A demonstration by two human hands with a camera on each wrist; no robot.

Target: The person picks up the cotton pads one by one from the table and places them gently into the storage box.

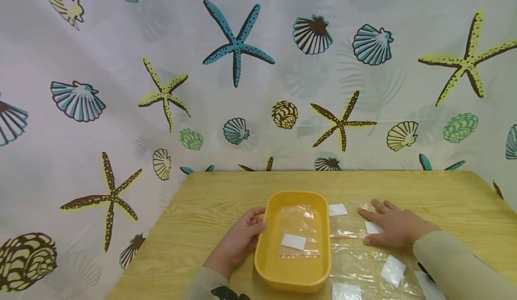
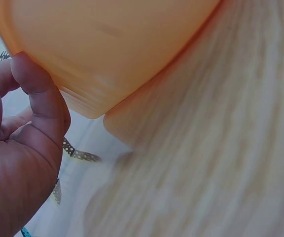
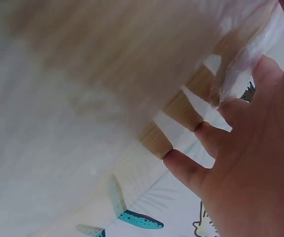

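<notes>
My left hand (image 1: 240,239) grips a yellow plastic tray (image 1: 292,271); my right hand (image 1: 389,226) lies spread over clear plastic bags (image 1: 351,223)

My left hand is curled at the tray's left edge, pinching the rim between thumb and fingers. My right hand is wide open, fingers fanned out and gripping nothing, over the bags just right of the tray. Inside the tray lies one clear zip bag (image 1: 299,221) with a white slip (image 1: 294,241); a reddish strip (image 1: 299,256) runs along the bag's edge nearest me. The other bags lie on the bench (image 1: 226,188) right of the tray, with more white slips (image 1: 393,271) among them.

To handle these well, I judge a light hold is enough to stop the tray skating, while a flat, gentle press with my right fingertips should settle the film without dragging its neighbours. Thin plastic likely clings, so taking one loose edge at a time seems safer.

I can read no brand or lettering anywhere; the slips look blank from here, and I cannot tell whether they sit inside the bags or on top.
</notes>
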